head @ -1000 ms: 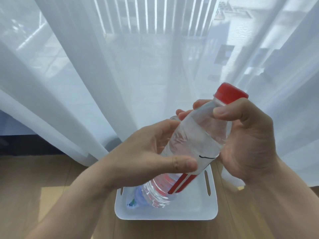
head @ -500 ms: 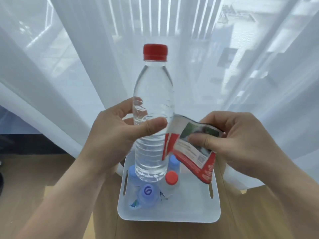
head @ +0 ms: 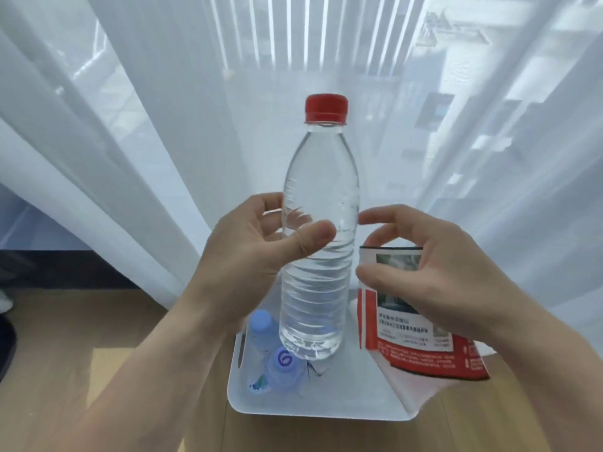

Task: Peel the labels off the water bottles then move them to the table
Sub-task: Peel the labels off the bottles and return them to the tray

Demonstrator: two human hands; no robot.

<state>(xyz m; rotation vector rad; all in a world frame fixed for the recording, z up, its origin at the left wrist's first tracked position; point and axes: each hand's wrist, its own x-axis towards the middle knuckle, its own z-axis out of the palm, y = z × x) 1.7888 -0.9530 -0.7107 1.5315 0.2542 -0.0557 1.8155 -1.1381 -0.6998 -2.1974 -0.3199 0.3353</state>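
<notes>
Sheer white curtains [head: 163, 158] over a bright window fill the background, with a wooden floor [head: 65, 370] beneath and a white tray [head: 310, 399] resting on it at 6 o'clock of the frame. Head view: the left hand [head: 248, 252] grasps a clear water bottle [head: 318, 243] upright at mid-body, thumb across the front; its red cap [head: 326, 107] points to 12 o'clock. The bottle is held in the air above the tray and carries no label. The right hand [head: 440, 272], at 3 o'clock of the bottle, pinches the detached red-and-white label [head: 411, 331] between thumb and fingers, the sheet hanging clear of the bottle. At least two blue-capped bottles [head: 280, 363] lie in the tray at 7 o'clock of the held bottle. Procedure: peeling of this bottle appears complete; discard the label first, then keep a firm mid-body grip and carry the bottle upright to the table. Check the far side for residual adhesive. Limits of view: no table is visible, the tray's near right corner is covered by the label, the label print is unreadable, and the exact count of the bottles in the tray cannot be confirmed.
</notes>
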